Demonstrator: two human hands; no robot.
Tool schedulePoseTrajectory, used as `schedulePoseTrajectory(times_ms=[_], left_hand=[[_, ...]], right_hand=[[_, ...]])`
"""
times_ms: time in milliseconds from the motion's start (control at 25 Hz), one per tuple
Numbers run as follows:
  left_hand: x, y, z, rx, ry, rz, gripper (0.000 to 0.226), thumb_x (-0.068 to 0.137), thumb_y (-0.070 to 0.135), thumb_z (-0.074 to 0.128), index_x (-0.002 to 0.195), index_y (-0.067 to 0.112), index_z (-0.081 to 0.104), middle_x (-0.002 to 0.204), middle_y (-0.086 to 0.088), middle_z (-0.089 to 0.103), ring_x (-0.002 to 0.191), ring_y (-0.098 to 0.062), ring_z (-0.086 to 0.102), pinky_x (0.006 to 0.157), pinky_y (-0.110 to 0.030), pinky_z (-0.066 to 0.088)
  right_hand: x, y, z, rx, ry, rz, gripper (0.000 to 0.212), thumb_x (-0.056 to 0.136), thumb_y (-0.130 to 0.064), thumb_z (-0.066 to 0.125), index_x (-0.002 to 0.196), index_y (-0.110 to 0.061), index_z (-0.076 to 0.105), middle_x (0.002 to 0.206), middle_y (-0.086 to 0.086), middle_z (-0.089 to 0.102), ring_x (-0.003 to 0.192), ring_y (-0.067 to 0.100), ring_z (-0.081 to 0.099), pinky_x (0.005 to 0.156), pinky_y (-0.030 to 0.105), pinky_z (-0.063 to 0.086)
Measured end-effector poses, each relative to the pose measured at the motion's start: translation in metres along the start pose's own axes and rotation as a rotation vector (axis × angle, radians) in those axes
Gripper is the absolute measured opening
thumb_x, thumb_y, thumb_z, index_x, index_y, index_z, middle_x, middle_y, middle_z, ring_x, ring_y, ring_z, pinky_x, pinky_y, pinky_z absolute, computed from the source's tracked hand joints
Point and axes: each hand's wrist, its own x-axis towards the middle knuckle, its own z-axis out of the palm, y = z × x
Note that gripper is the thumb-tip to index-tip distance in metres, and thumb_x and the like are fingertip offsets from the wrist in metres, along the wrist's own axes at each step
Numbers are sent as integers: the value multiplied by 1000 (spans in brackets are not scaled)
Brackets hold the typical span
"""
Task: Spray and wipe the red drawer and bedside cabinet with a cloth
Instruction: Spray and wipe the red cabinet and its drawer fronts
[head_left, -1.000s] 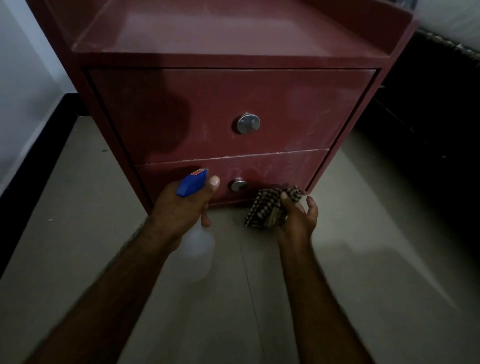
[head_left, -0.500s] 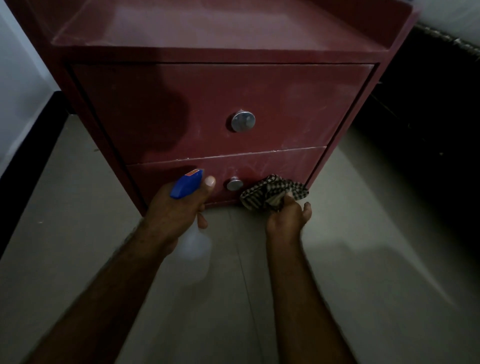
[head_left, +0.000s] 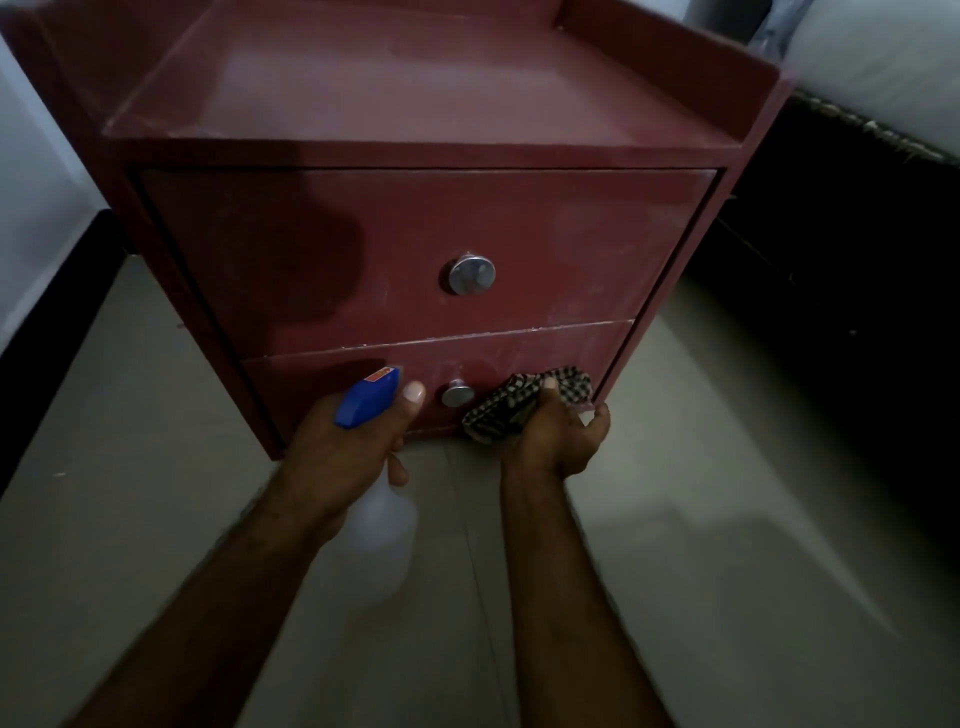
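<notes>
Grip clenched on both sides: left hand (head_left: 340, 452) round the spray bottle (head_left: 364, 402), right hand (head_left: 553, 441) round the cloth (head_left: 505, 411).

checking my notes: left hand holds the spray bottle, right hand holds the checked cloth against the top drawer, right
Wrong drawer: the head view shows the right hand holding the checked cloth against the bottom drawer. The left hand does hold the spray bottle.
</notes>
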Motion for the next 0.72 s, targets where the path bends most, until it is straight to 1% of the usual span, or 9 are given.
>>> schedulePoseTrajectory(times_ms=[80,200,280,360,440,520,560,640,720], left_hand=[[1,0,1,-4,16,12,49,64,82,70,85,38,73,67,0,69,56,-22,69,77,-39,52],[-1,3,2,7,10,28,57,66,80,70,85,26,72,67,-2,69,55,-20,68,76,-36,50],[-3,8,2,12,-7,39,60,68,80,69,83,22,70,65,-3,68,55,-20,67,77,-34,50],[-4,11,2,9,-16,50,62,70,78,70,77,16,68,62,-6,65,55,-23,65,77,-36,52],[-4,15,2,15,-22,60,65,71,77,70,72,12,66,58,-9,64,54,-25,65,74,-37,52],[-4,21,0,5,-17,70,64,69,78,72,73,14,68,60,-11,65,54,-27,65,74,-44,55],[-4,23,-1,-3,-11,76,64,66,81,72,78,17,70,63,-11,66,54,-28,65,76,-48,56],[-6,30,-3,-20,2,94,67,60,86,72,87,24,71,65,-7,67,53,-27,65,75,-51,56],[-7,34,-5,-43,21,105,70,57,87,73,87,24,71,64,-2,66,52,-26,65,68,-45,57]], right_hand=[[-3,-7,3,27,-8,10,81,76,-21,91,147,-31,52,106,-11,65,93,13,66,65,20,55],[-7,-22,4,90,-10,27,82,73,-10,91,144,-29,54,97,-17,62,97,17,69,70,26,60],[-12,-34,7,161,-17,20,84,71,-6,92,144,-28,55,98,-14,67,94,16,71,70,25,61],[-17,-49,10,262,-45,17,85,72,0,90,145,-24,54,101,-9,71,91,14,72,79,33,64],[-23,-64,12,390,-101,8,86,74,5,88,148,-17,50,101,-5,71,89,12,72,85,40,64],[-30,-83,14,493,-154,-21,86,76,6,86,149,-14,47,104,-1,70,94,16,73,89,44,63],[-33,-93,16,514,-169,-54,85,76,6,87,148,-15,47,106,1,70,98,19,73,91,44,62],[-40,-118,22,513,-202,-161,82,74,2,90,143,-18,51,105,3,69,99,17,72,91,38,62],[-47,-140,27,461,-255,-331,80,73,-5,92,141,-18,52,105,1,69,93,10,70,85,27,60]])
